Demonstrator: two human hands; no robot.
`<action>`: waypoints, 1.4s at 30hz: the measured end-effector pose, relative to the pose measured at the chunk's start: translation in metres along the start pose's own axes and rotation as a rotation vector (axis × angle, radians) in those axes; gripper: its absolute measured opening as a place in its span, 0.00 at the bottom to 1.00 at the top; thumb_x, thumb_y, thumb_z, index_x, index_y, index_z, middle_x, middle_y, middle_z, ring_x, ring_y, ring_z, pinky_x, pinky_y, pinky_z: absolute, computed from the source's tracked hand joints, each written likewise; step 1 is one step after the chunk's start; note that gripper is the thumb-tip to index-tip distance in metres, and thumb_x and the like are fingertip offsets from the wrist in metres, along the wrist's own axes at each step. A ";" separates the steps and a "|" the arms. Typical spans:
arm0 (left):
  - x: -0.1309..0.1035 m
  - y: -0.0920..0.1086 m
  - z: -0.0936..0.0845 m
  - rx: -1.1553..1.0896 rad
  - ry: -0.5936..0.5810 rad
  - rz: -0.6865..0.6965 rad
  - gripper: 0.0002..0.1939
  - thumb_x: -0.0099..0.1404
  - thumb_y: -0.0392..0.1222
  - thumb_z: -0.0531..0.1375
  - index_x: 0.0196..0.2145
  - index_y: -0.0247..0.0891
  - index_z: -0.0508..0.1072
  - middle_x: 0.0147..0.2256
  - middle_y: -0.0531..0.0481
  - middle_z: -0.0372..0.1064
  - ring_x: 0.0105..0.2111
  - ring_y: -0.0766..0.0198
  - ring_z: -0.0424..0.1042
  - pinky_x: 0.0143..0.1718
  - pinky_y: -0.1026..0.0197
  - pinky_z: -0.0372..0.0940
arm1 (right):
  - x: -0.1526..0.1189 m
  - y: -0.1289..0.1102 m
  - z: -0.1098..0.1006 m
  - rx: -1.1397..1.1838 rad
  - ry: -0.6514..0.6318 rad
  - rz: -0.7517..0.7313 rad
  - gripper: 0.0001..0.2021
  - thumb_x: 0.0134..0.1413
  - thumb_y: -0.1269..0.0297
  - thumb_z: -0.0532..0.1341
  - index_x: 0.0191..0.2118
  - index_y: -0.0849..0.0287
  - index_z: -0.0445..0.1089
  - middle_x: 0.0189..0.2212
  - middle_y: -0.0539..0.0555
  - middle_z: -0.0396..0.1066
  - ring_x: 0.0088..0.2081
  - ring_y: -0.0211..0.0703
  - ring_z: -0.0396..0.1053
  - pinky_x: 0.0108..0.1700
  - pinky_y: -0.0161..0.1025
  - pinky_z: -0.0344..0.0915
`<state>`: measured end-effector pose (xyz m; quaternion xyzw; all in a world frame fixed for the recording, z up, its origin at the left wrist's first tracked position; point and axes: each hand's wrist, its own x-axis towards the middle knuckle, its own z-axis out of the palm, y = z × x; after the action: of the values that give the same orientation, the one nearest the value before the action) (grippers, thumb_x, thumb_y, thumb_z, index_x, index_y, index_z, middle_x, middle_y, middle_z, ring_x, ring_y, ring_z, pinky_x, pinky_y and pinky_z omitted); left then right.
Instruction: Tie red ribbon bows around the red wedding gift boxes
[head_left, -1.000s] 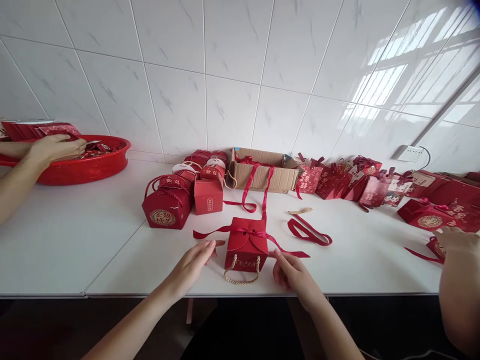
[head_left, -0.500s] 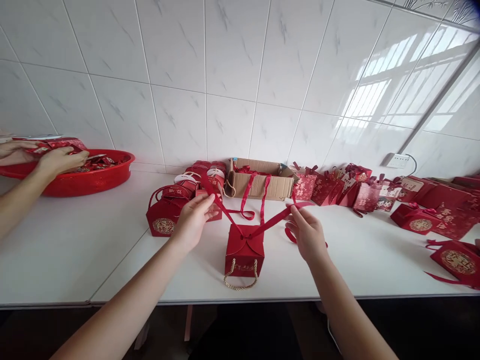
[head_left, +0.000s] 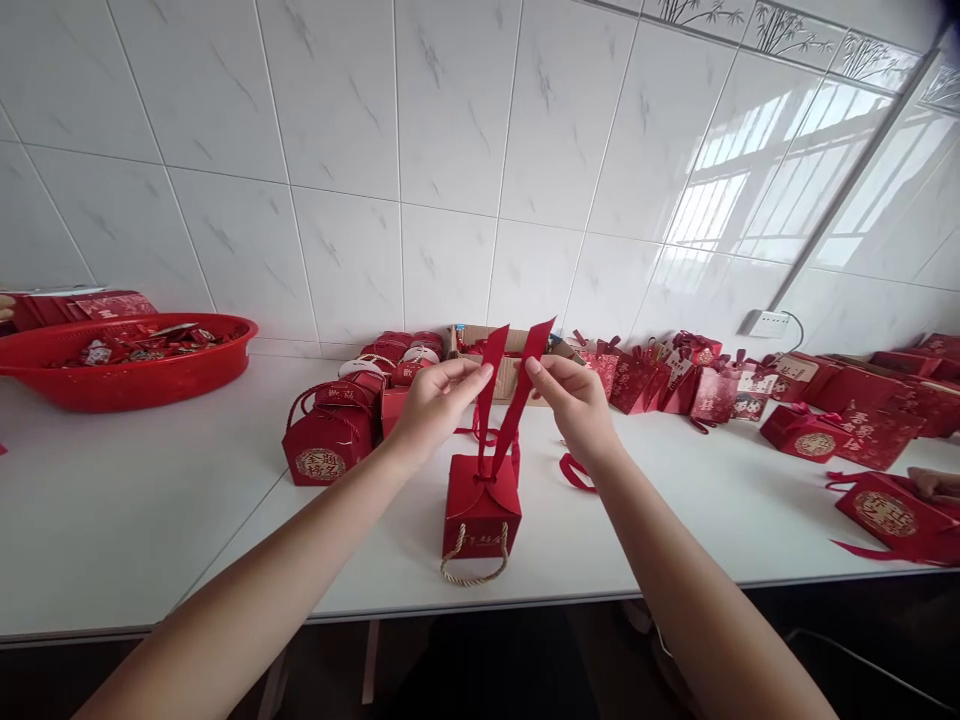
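Note:
A small red gift box [head_left: 481, 520] stands on the white table in front of me, a gold rope handle [head_left: 474, 580] hanging from its near face. Red ribbon [head_left: 513, 420] passes through the holes in its lid, and both tails are held upright above it. My left hand [head_left: 444, 398] pinches the left tail between thumb and fingers. The right tail is pinched in my right hand [head_left: 571, 405]. The two hands are close together, with the tail ends sticking up past the fingertips.
At left sits a red basin [head_left: 202, 365] of small packets. Red lantern-shaped boxes [head_left: 330, 440] and a cardboard box [head_left: 510, 380] stand behind. A loose ribbon [head_left: 577, 472] lies right of centre. Finished-looking bags [head_left: 716, 393] line the wall; another person's hand [head_left: 934, 482] touches a box [head_left: 885, 515].
My hands have come together and the ribbon tails have swung from spread wide to nearly upright. The other person's hands at left have moved mostly out of view; a hand shows more at right.

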<state>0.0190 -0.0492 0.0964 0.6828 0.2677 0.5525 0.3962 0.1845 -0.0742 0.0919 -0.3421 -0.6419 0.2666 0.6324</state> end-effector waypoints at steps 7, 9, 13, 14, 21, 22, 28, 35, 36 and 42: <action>0.001 0.000 0.004 0.001 0.007 0.036 0.14 0.58 0.51 0.62 0.31 0.36 0.78 0.27 0.51 0.70 0.29 0.65 0.66 0.33 0.62 0.60 | 0.001 0.000 0.000 -0.054 0.020 0.010 0.14 0.54 0.53 0.60 0.33 0.57 0.77 0.26 0.50 0.70 0.31 0.37 0.63 0.33 0.35 0.62; 0.001 -0.001 0.005 0.013 0.015 0.036 0.15 0.58 0.51 0.62 0.31 0.36 0.78 0.25 0.52 0.68 0.28 0.65 0.64 0.32 0.62 0.59 | 0.000 0.001 0.000 -0.049 0.028 0.023 0.14 0.54 0.53 0.60 0.32 0.58 0.77 0.26 0.50 0.69 0.30 0.36 0.62 0.33 0.35 0.62; 0.002 -0.004 0.005 0.022 -0.007 0.051 0.15 0.60 0.52 0.60 0.29 0.36 0.74 0.24 0.53 0.65 0.28 0.65 0.64 0.33 0.62 0.60 | 0.002 0.001 0.001 0.013 0.042 0.039 0.13 0.53 0.53 0.61 0.28 0.58 0.74 0.25 0.49 0.66 0.29 0.36 0.61 0.34 0.35 0.62; 0.002 -0.005 0.003 0.009 -0.029 0.056 0.15 0.62 0.51 0.59 0.29 0.36 0.72 0.26 0.53 0.65 0.29 0.65 0.65 0.34 0.62 0.61 | 0.002 0.001 0.000 0.061 0.031 0.045 0.13 0.53 0.53 0.61 0.28 0.58 0.72 0.25 0.49 0.66 0.29 0.36 0.62 0.34 0.35 0.62; -0.015 -0.027 -0.029 0.333 -0.300 -0.033 0.17 0.59 0.54 0.60 0.33 0.40 0.61 0.25 0.57 0.57 0.25 0.68 0.62 0.28 0.65 0.59 | -0.022 0.013 -0.018 0.164 -0.052 0.231 0.14 0.53 0.53 0.62 0.29 0.56 0.60 0.20 0.42 0.54 0.20 0.30 0.52 0.23 0.31 0.54; -0.018 -0.031 -0.033 0.431 -0.355 -0.030 0.18 0.56 0.53 0.63 0.36 0.41 0.62 0.28 0.56 0.61 0.27 0.67 0.64 0.29 0.64 0.60 | -0.029 0.017 -0.020 0.085 -0.073 0.246 0.15 0.50 0.53 0.64 0.29 0.56 0.59 0.20 0.42 0.53 0.20 0.30 0.50 0.22 0.31 0.51; -0.020 -0.035 -0.037 0.929 -0.650 -0.035 0.10 0.60 0.45 0.57 0.38 0.41 0.71 0.39 0.48 0.69 0.39 0.55 0.70 0.37 0.59 0.62 | -0.057 0.045 -0.014 -0.476 -0.329 0.249 0.19 0.41 0.51 0.69 0.37 0.55 0.67 0.32 0.49 0.67 0.27 0.35 0.61 0.28 0.34 0.58; -0.013 -0.027 -0.027 1.040 -0.815 -0.032 0.08 0.61 0.37 0.51 0.28 0.38 0.68 0.33 0.48 0.65 0.31 0.61 0.67 0.30 0.61 0.58 | -0.054 0.055 -0.001 -0.516 -0.526 0.264 0.28 0.42 0.51 0.68 0.51 0.53 0.68 0.48 0.55 0.70 0.47 0.48 0.68 0.45 0.43 0.64; -0.014 -0.029 -0.027 0.984 -0.819 -0.047 0.08 0.61 0.37 0.50 0.28 0.38 0.68 0.33 0.49 0.66 0.31 0.61 0.66 0.30 0.62 0.58 | -0.053 0.056 0.000 -0.523 -0.528 0.262 0.29 0.41 0.51 0.69 0.51 0.54 0.69 0.48 0.56 0.69 0.47 0.48 0.68 0.45 0.43 0.65; -0.015 -0.040 -0.023 0.691 -0.780 -0.214 0.10 0.63 0.44 0.49 0.32 0.39 0.68 0.32 0.48 0.68 0.30 0.59 0.67 0.28 0.61 0.58 | -0.051 0.061 0.010 -0.576 -0.522 0.244 0.27 0.37 0.49 0.71 0.45 0.55 0.73 0.46 0.56 0.68 0.44 0.49 0.68 0.45 0.44 0.65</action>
<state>-0.0037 -0.0343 0.0562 0.8970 0.3351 0.0936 0.2726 0.1790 -0.0743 0.0119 -0.4997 -0.7840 0.2268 0.2902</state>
